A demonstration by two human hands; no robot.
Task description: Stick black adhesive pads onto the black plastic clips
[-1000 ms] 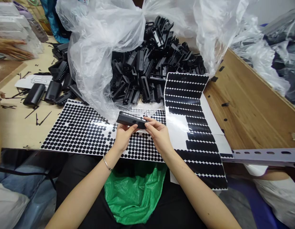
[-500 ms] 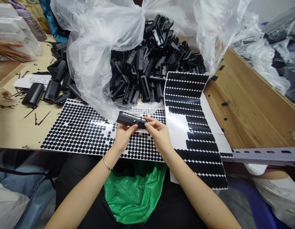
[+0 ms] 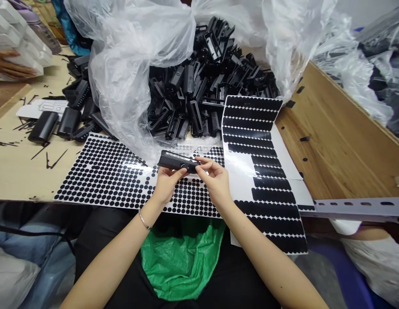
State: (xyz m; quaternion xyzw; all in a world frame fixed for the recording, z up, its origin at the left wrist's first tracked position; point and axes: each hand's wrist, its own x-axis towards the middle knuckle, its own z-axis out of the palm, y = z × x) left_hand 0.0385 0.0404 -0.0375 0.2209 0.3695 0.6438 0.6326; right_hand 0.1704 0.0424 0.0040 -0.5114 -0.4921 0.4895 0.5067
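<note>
My left hand [image 3: 167, 183] grips a long black plastic part [image 3: 173, 159] from below, held level above a white sheet of small round black stickers [image 3: 105, 171]. My right hand [image 3: 215, 182] pinches the part's right end, thumb and forefinger pressed on its top face. A second sheet with long black oval stickers [image 3: 260, 141] lies just to the right of my hands. Behind the part, a heap of black plastic parts [image 3: 205, 86] spills from an open clear plastic bag [image 3: 131, 64].
More black parts [image 3: 67, 120] and thin black scraps lie on the table at the left. Another person's fingers [image 3: 9, 64] rest by white trays at the far left. A wooden board [image 3: 341, 141] rises on the right; a perforated metal rail [image 3: 357, 208] runs along its front. A green bag [image 3: 183, 257] covers my lap.
My hands and the part have stayed almost still. The other person's hand at the left table edge has gone out of view.
</note>
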